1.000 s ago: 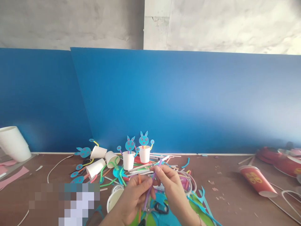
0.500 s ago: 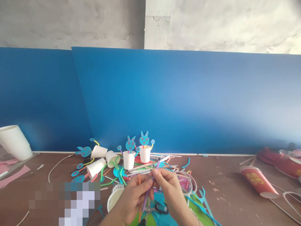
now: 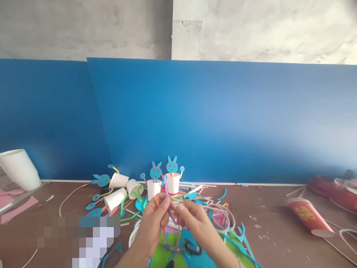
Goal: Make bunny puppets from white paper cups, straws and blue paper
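Observation:
Between thumb and fingers my left hand (image 3: 156,219) pinches an orange straw (image 3: 164,235) and a purple straw (image 3: 166,186), whose top sticks up above the fingertips. My right hand (image 3: 192,217) is closed at the lower, curved part of the purple straw. Below the hands lie open scissors (image 3: 177,248) on green and blue paper. Behind them, two white cups (image 3: 154,190) stand upright with blue rabbit heads (image 3: 172,166) and round paws on straws. More white cups (image 3: 115,199) with such parts lie on their sides at the left.
Loose straws (image 3: 206,186) and a white cable coil (image 3: 230,219) lie around the hands. A stack of white cups (image 3: 21,169) leans at far left beside pink paper (image 3: 19,210). A red paper cup (image 3: 309,217) lies at right. A blue panel (image 3: 209,119) rises behind the table (image 3: 267,230).
My left hand has moved up slightly. The purple straw's top has shifted left and now stands over my left fingertips, its lower part bent towards my right hand. The scissors show more fully.

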{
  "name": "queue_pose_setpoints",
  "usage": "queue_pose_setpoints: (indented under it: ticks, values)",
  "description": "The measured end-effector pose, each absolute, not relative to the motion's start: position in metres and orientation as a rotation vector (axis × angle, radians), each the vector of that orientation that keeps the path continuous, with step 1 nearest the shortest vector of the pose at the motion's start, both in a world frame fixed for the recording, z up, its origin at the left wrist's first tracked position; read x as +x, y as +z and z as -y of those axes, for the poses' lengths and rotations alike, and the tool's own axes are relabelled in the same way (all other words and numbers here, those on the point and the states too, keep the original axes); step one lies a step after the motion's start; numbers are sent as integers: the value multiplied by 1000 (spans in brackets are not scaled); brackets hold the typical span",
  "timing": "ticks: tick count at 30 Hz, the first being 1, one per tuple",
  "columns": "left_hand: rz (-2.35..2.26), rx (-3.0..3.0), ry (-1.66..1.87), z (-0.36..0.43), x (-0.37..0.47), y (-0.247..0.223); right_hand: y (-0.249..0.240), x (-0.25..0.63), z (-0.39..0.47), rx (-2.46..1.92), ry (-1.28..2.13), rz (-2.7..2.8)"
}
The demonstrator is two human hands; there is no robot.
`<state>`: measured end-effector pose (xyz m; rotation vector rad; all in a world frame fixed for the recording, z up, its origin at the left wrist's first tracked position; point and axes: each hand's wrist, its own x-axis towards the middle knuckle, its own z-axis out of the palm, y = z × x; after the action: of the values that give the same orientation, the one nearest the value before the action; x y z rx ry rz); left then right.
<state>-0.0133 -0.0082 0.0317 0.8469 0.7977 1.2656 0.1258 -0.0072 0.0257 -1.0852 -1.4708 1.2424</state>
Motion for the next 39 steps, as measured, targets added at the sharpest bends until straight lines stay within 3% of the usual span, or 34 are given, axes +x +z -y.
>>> queue_pose_setpoints:
  ticks: [4, 14, 21, 26, 39]
  values:
    - [-790, 864, 1291, 9, -16, 35, 18, 125, 8, -1073, 1357, 1613]
    - [-766, 919, 1253, 6, -16, 23, 22, 126, 8, -1042, 1259, 1592]
    - [-783, 981, 1259, 6, -15, 25, 21, 123, 7, -1028, 1467, 1472]
    - [-770, 844, 1192, 2, -18, 29, 21, 128, 1, -1056, 1393, 1516]
    - [-708, 508, 1401, -6, -24, 27, 10, 130, 4, -1167, 1414, 1726]
